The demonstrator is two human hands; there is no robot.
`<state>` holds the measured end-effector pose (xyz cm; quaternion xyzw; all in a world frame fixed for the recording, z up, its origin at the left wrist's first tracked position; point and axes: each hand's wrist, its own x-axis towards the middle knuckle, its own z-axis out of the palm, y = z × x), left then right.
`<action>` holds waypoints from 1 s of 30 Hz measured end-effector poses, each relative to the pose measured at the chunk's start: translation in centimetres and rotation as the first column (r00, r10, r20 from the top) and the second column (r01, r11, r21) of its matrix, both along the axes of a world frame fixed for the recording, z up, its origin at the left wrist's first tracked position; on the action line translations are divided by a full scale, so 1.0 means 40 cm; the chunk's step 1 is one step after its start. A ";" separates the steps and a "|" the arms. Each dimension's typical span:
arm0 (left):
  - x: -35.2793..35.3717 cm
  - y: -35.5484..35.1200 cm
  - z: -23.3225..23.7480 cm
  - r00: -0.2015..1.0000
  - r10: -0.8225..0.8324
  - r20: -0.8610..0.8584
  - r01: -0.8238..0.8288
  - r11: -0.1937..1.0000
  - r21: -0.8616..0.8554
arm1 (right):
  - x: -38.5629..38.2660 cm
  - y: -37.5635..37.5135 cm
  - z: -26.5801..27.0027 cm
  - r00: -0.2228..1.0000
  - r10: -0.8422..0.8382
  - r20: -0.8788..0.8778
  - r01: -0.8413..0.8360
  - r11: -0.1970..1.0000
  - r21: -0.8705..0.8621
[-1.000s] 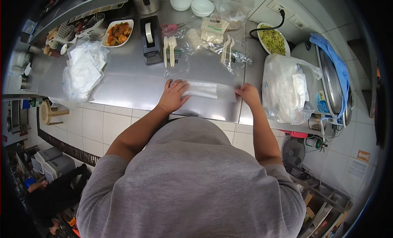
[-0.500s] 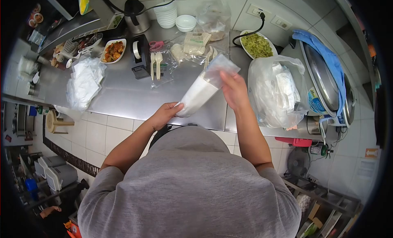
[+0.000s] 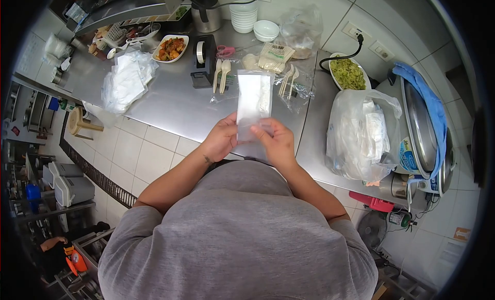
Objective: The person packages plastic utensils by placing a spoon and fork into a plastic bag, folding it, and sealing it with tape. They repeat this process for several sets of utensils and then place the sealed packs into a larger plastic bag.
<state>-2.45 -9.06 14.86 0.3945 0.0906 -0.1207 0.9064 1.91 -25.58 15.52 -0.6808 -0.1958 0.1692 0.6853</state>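
Observation:
A narrow clear sleeve with a folded white napkin (image 3: 250, 96) inside stands out over the front of the steel counter. My left hand (image 3: 224, 137) pinches its lower left edge. On its lower right, my right hand (image 3: 274, 140) grips the same packet, thumb across the clear plastic end. Beyond the packet lie wooden forks and spoons (image 3: 224, 75) on clear wrap, with more wooden cutlery (image 3: 289, 80) to the right. A pile of similar white packets (image 3: 126, 80) rests at the left. On the right, a plastic bag (image 3: 361, 137) holds more white napkins.
Behind are a tape dispenser (image 3: 203, 62), pink scissors (image 3: 225, 51), a bowl of red food (image 3: 170, 49), stacked white bowls (image 3: 244, 17) and a kettle (image 3: 205, 13). Green food (image 3: 348, 74) fills an oval dish. A large lidded pot (image 3: 420, 124) with a blue cloth stands right.
The packet has turned from slanted to upright. My right hand has come down from its far end to the near end, beside my left hand. The head view has shifted.

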 end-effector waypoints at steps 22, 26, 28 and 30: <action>-0.092 0.585 -0.062 0.932 0.349 0.097 -0.361 0.882 0.303 | 0.285 0.658 -0.154 0.887 -0.351 -0.301 0.255 0.914 -0.315; -0.102 0.679 -0.050 0.902 0.411 0.133 -0.432 0.861 0.270 | 0.314 0.717 -0.197 0.834 -0.362 -0.416 0.265 0.924 -0.275; -0.100 0.714 -0.052 0.891 0.432 0.139 -0.454 0.863 0.223 | 0.251 0.709 -0.218 0.859 -0.388 -0.335 0.353 0.922 -0.161; -0.097 0.739 -0.060 0.894 0.430 0.124 -0.447 0.852 0.273 | 0.183 0.692 -0.251 0.764 -0.472 0.440 0.602 0.767 -0.221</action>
